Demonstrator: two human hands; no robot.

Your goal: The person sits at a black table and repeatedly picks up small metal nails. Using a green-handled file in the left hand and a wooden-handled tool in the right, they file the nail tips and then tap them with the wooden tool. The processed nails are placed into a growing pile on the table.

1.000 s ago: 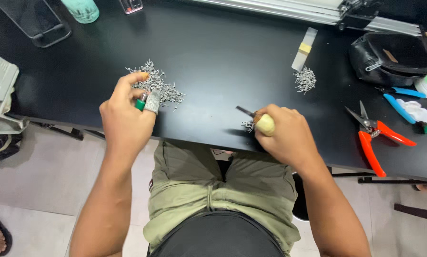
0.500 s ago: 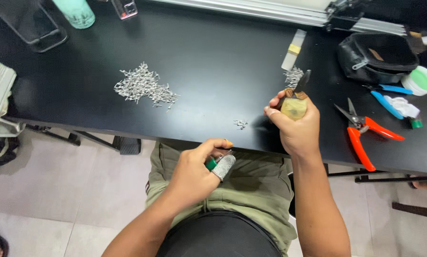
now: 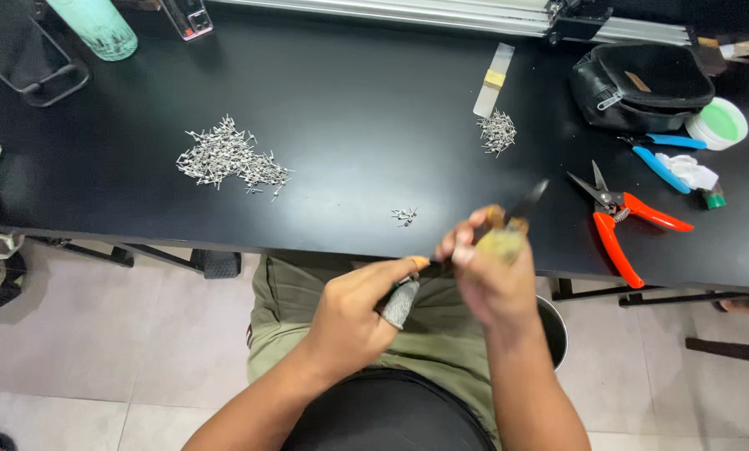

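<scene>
Hands meet over the lap, at the table's near edge.
The right hand (image 3: 491, 280) is clamped on a blurred knife (image 3: 508, 230); the left hand (image 3: 349, 313) pinches its fingertips together beside it, what they hold unclear.

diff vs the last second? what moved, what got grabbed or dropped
The left hand left the big pile of small metal parts and came back over the lap to meet the right hand. The right hand lifted off the table edge, still gripping the yellow-handled tool. Nothing visibly dropped. The piles, the orange cutters and the black pouch stayed put.
</scene>
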